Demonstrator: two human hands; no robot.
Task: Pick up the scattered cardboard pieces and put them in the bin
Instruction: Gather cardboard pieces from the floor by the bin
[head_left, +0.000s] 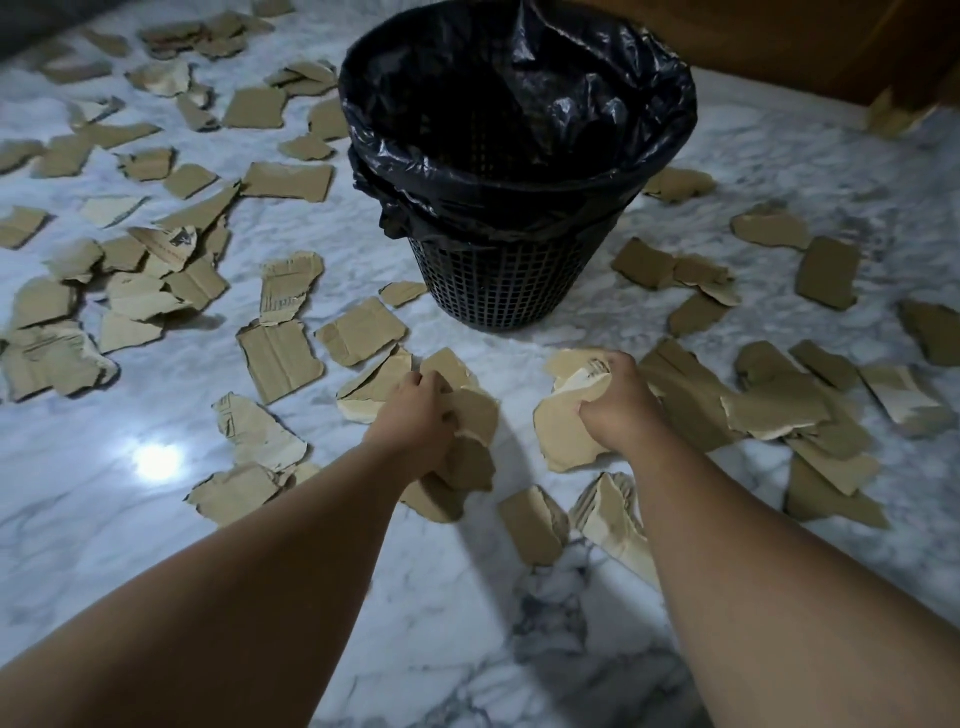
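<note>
– Forearms (270, 561) fill my near view. Hands?
– My left hand (415, 410) is clenched round a wad of cardboard pieces (470, 457); my right hand (621, 402) grips a second wad (563, 431), I'd say to save trips.
– And the bin (493, 280)?
– Just beyond both hands, within reach. Loose pieces lie either side of them on the floor (156, 519).

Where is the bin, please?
In the head view, the bin stands on the floor at upper centre, beyond the left hand and right hand, with cardboard pieces around it.

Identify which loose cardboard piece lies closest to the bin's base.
The small scrap just left of the bin, almost touching its mesh wall; others lie farther off.
</note>
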